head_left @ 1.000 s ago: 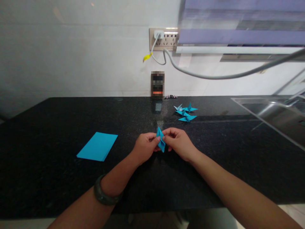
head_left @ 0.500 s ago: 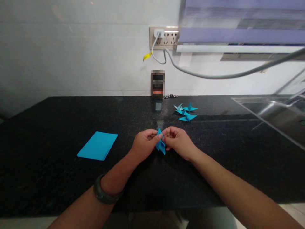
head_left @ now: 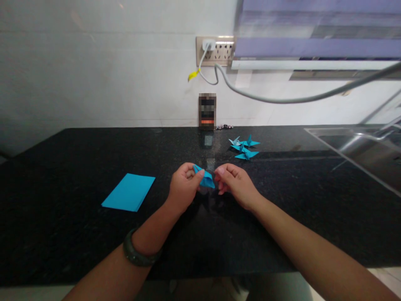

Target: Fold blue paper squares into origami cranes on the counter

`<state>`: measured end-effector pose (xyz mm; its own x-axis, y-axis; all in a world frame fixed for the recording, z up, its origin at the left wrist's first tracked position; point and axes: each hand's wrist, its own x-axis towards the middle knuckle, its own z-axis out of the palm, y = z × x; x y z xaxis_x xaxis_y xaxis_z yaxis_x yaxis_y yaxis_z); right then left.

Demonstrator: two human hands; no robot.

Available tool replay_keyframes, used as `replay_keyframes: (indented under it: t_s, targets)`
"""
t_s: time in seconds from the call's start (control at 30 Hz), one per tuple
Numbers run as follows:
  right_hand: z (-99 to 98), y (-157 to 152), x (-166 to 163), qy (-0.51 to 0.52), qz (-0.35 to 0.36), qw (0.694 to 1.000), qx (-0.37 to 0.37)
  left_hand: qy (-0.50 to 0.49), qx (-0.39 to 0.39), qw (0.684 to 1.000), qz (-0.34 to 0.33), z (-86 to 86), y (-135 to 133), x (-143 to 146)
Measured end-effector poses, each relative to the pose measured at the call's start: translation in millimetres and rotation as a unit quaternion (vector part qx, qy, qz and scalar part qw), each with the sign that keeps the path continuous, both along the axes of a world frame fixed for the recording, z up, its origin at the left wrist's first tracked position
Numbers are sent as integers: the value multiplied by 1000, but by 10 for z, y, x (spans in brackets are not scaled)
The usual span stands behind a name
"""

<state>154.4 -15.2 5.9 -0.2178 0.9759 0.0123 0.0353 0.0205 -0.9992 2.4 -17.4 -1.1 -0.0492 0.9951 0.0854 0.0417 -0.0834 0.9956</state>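
Note:
My left hand (head_left: pixel 185 182) pinches a folded piece of blue origami paper (head_left: pixel 207 180) between thumb and fingers, a little above the dark counter. The paper is tilted, its pointed end toward the lower right. Just right of it is my right hand (head_left: pixel 233 184), fingers curled and thumb against the index finger; it looks apart from the paper and nothing shows in it. Beyond, several folded paper cranes (head_left: pixel 247 154) sit in a cluster, one of them paler. To the left lies a stack of blue paper sheets (head_left: pixel 129 192).
The black stone counter (head_left: pixel 75 242) runs to a white wall. A phone-like blurred object (head_left: pixel 207 110) leans on the wall beside a string of beads (head_left: pixel 224 126). A sink (head_left: pixel 369 154) is at the right. A grey cable (head_left: pixel 282 100) hangs from the wall socket (head_left: pixel 219 51).
My right hand has come off the folded paper and moved slightly right. My left hand has shifted a little left and turned the paper from nearly upright to a slant.

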Motion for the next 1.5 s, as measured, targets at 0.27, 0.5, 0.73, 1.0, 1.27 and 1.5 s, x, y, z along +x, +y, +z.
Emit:
replay_keyframes:
  t_s: [0.27, 0.5, 0.73, 1.0, 1.27, 1.5]
  targets:
    - [-60, -83, -75, -263, -14, 938, 225, -69, -14, 997, 35, -35, 15, 41]
    - [-64, -86, -84, -306, -55, 910, 274, -89, -55, 994, 18, 3, 3, 47]
    - [-77, -39, -11, -315, -91, 891, 315, -169, -163, 972, 12, 15, 24, 42]
    - [-99, -13, -3, -315, -75, 884, 336, -217, -219, 951, -31, 42, 17, 54]
    - [-152, 57, 12, -239, -95, 934, 249, -185, -244, 945, -119, -18, -7, 38]
    - [-233, 118, 24, -165, -46, 974, 150, -158, -282, 937, -135, 8, -10, 29]
